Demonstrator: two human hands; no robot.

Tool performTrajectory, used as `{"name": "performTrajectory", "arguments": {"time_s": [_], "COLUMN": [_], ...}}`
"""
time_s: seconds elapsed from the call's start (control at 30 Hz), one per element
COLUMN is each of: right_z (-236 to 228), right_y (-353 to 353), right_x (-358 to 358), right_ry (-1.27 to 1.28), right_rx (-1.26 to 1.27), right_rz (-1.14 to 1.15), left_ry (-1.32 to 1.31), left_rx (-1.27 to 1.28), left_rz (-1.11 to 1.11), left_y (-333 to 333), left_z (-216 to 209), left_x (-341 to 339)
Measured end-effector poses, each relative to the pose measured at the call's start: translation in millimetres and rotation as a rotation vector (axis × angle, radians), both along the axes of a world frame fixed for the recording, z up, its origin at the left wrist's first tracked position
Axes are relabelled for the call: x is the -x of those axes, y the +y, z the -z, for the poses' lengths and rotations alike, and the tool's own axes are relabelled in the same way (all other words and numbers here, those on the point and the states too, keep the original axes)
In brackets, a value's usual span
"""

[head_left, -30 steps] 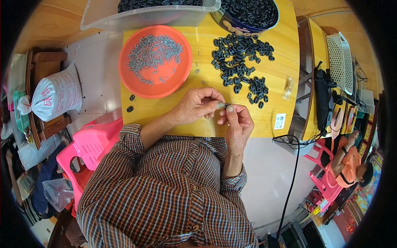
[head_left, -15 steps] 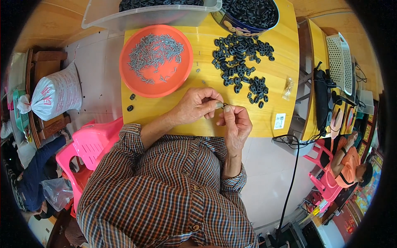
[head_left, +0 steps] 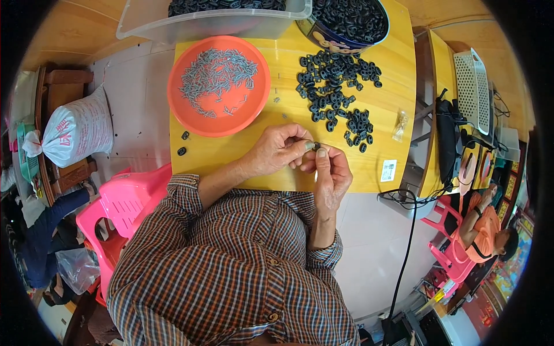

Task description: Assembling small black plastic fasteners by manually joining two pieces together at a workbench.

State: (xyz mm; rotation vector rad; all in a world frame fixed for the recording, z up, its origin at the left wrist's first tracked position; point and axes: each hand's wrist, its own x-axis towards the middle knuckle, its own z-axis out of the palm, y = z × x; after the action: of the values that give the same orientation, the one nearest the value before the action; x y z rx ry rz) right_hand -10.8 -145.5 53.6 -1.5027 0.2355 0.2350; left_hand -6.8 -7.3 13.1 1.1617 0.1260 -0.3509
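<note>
Far left: white sack (head_left: pixel 78 130); pink stool (head_left: pixel 130 202) below it. Upper left of centre: orange bowl (head_left: pixel 219 86) of grey pins (head_left: pixel 216 75) on the yellow table (head_left: pixel 231 155). Centre: left hand (head_left: pixel 277 151), fingers curled, pinching a small black ring (head_left: pixel 316 146); right hand (head_left: pixel 330 173) touching it, thumb and forefinger pressed to the same ring. Upper right of centre: loose black rings (head_left: pixel 334 86). Top: clear tub (head_left: pixel 213 20), round tin (head_left: pixel 346 23).
</note>
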Motion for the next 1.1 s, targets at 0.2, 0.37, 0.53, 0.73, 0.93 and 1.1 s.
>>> {"name": "performTrajectory", "arguments": {"time_s": [0.2,0.37,0.53,0.73,0.93,1.1], "right_z": [3,2,6,9,7,8], "right_y": [-8,-8,-7,-7,-5,-5], "right_x": [0,-1,-1,0,-1,-1], "right_ry": [-0.015,0.068,0.092,0.095,0.053,0.074], "right_rx": [0.14,0.081,0.021,0.002,0.039,0.05], "right_rz": [-0.046,-0.013,0.026,0.003,-0.033,-0.038], "left_ry": [0.057,0.032,0.037,0.038,0.055,0.027], "left_rx": [-0.058,-0.012,-0.03,-0.068,-0.079,-0.106], "left_rz": [0.036,0.037,0.047,0.035,-0.004,-0.019], "left_y": [3,5,6,6,3,2], "left_z": [1,5,3,2,1,4], "left_x": [-1,0,-1,-2,-1,0]}}
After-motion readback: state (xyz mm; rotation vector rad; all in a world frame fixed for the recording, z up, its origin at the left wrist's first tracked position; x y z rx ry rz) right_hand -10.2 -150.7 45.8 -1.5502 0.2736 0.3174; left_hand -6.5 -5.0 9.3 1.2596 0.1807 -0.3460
